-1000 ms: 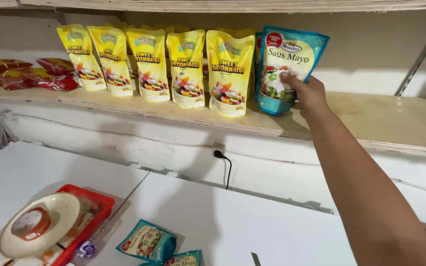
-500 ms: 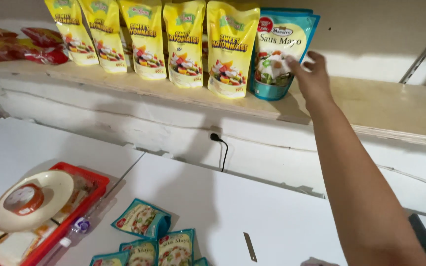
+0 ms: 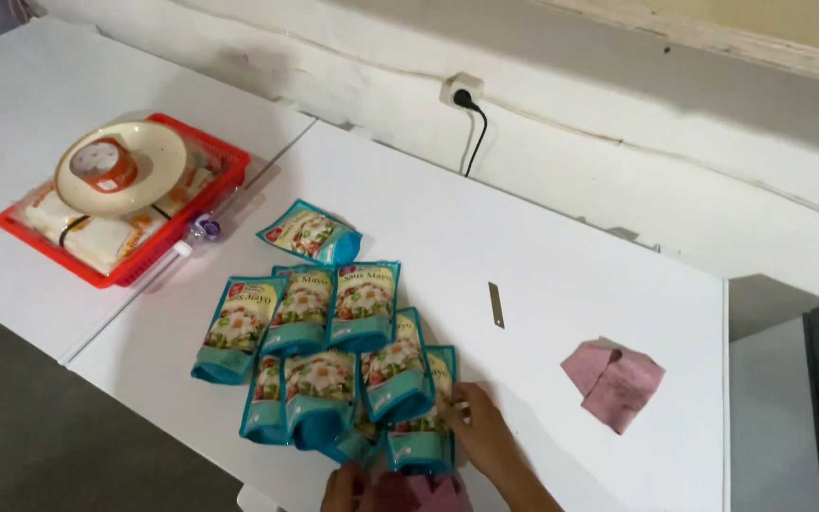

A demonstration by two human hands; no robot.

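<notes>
Several teal sauce pouches [image 3: 334,351] lie overlapped in a pile on the white table [image 3: 542,237]. One more teal pouch [image 3: 307,232] lies apart, just behind the pile. My right hand [image 3: 485,431] rests at the pile's right edge, fingers closed on the side of the nearest pouch [image 3: 424,422]. Only the knuckles of my left hand [image 3: 346,488] show at the bottom edge, beside a pink cloth [image 3: 424,495] and touching the pile's near end. Its fingers are hidden.
A red basket [image 3: 225,156] at the left holds a cream plate [image 3: 158,171], an orange tape roll [image 3: 106,163] and wrapped packs. A folded pink cloth [image 3: 613,379] and a small metal strip [image 3: 496,305] lie to the right. A wall socket [image 3: 462,92] with a black cord sits behind.
The view has dropped from the shelf to the table. My right hand has left the teal pouch on the shelf and come down onto the pile of pouches.
</notes>
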